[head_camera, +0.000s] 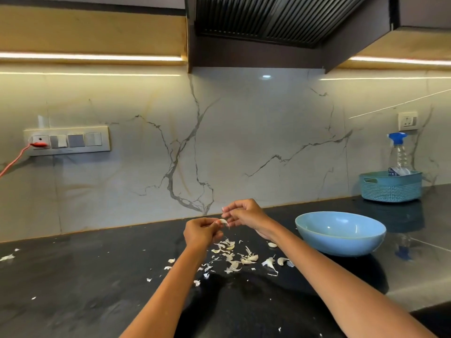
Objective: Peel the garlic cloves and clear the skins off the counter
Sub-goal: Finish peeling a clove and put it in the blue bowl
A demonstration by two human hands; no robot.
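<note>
Two hands point(202, 231) point(244, 213), perhaps one clove point(223, 222).

No readable text, brand or number anywhere. Clear plastic spray bottle with blue trigger head point(400, 152) carries blue-and-white label, print too small and blurred to read. White wall switch panel point(67, 141): no legible markings.
</note>
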